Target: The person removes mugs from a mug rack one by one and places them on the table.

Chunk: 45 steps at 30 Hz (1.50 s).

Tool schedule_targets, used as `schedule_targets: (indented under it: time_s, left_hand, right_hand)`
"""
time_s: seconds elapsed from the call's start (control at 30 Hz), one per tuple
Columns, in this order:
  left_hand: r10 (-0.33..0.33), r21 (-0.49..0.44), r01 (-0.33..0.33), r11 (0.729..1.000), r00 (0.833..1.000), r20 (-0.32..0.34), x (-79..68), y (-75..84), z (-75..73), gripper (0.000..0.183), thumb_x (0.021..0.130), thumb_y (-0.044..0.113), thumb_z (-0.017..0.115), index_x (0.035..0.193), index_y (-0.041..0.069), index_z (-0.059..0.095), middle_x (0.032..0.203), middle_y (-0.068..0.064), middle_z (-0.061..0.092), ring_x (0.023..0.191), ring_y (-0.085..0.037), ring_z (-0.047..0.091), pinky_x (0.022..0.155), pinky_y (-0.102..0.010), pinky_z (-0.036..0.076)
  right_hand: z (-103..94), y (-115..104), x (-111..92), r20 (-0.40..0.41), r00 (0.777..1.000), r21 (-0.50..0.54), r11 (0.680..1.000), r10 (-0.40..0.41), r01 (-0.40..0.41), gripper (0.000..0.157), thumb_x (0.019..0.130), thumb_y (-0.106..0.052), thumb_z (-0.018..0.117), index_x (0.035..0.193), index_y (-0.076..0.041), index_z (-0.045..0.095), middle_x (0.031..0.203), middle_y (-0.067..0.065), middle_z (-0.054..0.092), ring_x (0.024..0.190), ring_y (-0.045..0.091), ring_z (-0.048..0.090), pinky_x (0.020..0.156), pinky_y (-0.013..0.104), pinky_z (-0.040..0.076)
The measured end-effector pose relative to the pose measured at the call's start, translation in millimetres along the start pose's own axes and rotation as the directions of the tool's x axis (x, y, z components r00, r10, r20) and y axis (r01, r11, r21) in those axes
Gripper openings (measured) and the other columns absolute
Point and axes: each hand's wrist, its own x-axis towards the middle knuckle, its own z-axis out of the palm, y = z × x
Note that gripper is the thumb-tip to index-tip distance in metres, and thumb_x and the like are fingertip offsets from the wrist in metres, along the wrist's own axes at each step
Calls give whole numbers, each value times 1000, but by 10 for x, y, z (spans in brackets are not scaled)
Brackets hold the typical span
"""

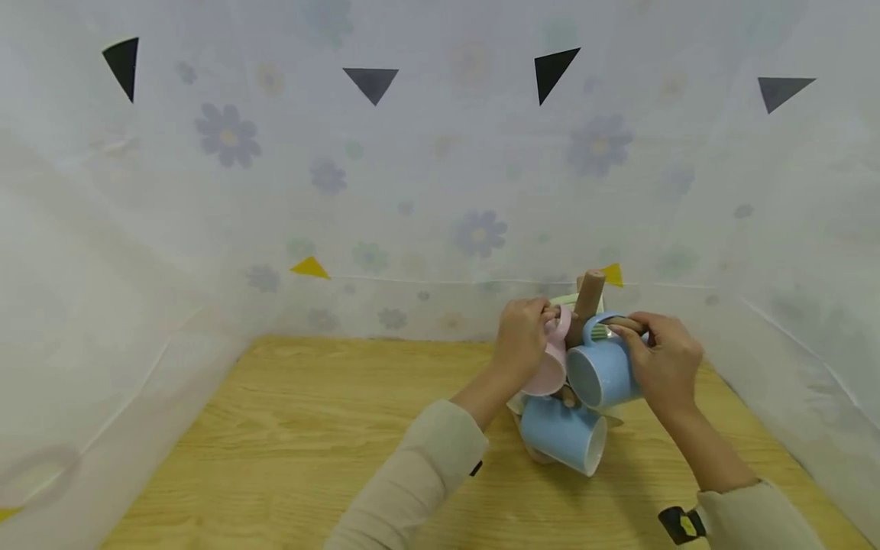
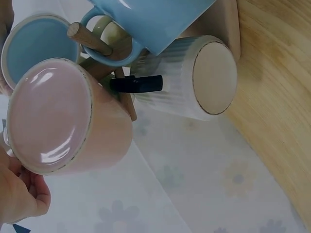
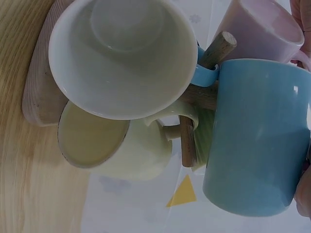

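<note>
Place: booth-like work area, screened on three visible sides; the wider premises cannot be told. Walls: pale, creased sheeting (image 1: 426, 38), with faded flowers (image 1: 228, 137). Markers: dark triangles (image 1: 124, 67) and yellow triangles (image 1: 312, 268), scattered over the back wall. Furniture: wood-grain bench (image 1: 309, 420), against the sheeting. Kitchenware: mugs (image 1: 560, 431), wooden stand (image 1: 590, 294).

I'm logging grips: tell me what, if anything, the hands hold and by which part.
The left hand holds the pink mug and the right hand the upper blue mug, both apparently by the handle; exact contact is partly hidden.
</note>
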Motion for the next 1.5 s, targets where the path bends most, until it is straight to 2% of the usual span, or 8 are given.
schedule_targets:
  time_s: [0.3, 0.4, 0.63, 0.83, 1.07, 1.3, 1.5]
  left_hand:
    - [-71, -61, 72, 996, 997, 29, -29, -125, -137, 10, 87, 1, 58, 88, 0, 68, 84, -11, 70, 78, -24, 62, 78, -29, 50]
    - [-74, -42, 75, 996, 997, 21, -33, -155, -161, 9, 86, 2, 59, 88, 0, 68, 83, -9, 70, 78, -23, 62, 77, -27, 50]
    - [-82, -64, 83, 994, 996, 21, -39, -205, -207, 10, 87, 2, 58, 85, 1, 68, 82, -9, 70, 78, -24, 63, 76, -28, 50]
    - [-113, -77, 115, 990, 993, 35, -59, -247, -288, 10, 86, 0, 58, 87, -1, 68, 84, -11, 70, 81, -26, 63, 77, -29, 50]
    - [-171, -69, 174, 982, 984, 40, -99, -331, -380, 12, 86, -3, 57, 92, -4, 67, 88, -15, 70, 83, -28, 62, 78, -32, 51]
    - [-163, -69, 165, 984, 986, 27, -112, -422, -451, 11, 86, -3, 57, 91, -5, 67, 87, -16, 69, 82, -30, 62, 77, -34, 52]
    - [-163, -62, 163, 985, 987, 9, -134, -469, -519, 11, 86, -4, 57, 90, -5, 67, 86, -17, 69, 82, -30, 63, 78, -35, 52]
  right_hand:
    - [155, -151, 2, 2, 1000, 52, 999, -11, 11, 17, 63, 2, 80, 76, 4, 69, 62, 16, 60, 62, -3, 34, 55, 15, 28]
    - [186, -169, 2, 4, 1000, 60, 998, -20, 20, 17, 64, 2, 80, 76, 5, 68, 63, 17, 60, 62, -3, 34, 56, 15, 28]
    - [244, -173, -6, 23, 999, 44, 998, -33, 32, 18, 63, 1, 80, 75, 4, 68, 64, 17, 60, 60, 5, 38, 55, 17, 29]
    - [329, -213, -21, 31, 999, 79, 997, -28, 25, 18, 64, 0, 80, 77, 4, 68, 64, 17, 60, 62, 2, 36, 56, 17, 29]
    - [460, -307, -35, 11, 999, 139, 989, -49, 47, 18, 64, 2, 79, 79, 4, 69, 66, 18, 62, 59, 14, 41, 57, 18, 31]
    - [560, -385, -18, -12, 998, 182, 981, -61, 62, 20, 62, 2, 80, 79, 4, 69, 68, 18, 63, 58, 18, 43, 57, 20, 32]
    - [613, -449, 6, 22, 998, 195, 979, -66, 61, 18, 63, 1, 79, 77, 4, 69, 67, 17, 64, 57, 23, 45, 56, 18, 32]
